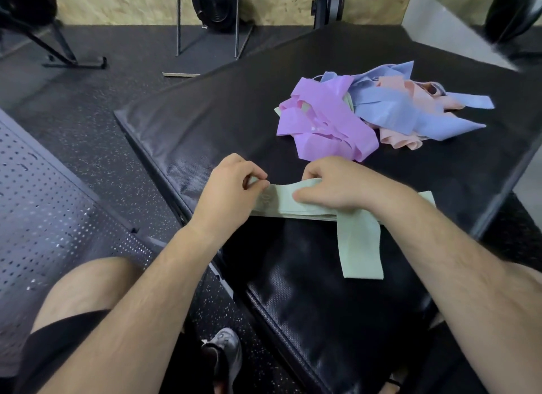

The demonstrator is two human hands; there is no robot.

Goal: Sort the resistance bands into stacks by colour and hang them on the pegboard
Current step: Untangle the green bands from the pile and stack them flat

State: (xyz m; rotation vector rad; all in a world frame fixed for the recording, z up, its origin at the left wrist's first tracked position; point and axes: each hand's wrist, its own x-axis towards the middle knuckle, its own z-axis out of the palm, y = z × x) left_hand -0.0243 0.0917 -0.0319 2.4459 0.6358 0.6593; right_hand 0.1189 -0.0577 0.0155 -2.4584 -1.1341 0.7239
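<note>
Carefully square the green bands [278, 203] at the near edge of the black mat [205, 115], with the left hand [231, 185] pinching their end and the right hand [337, 185] seemingly curled round the top layer, then tuck in the strip [360, 247] drooping over the edge.
</note>
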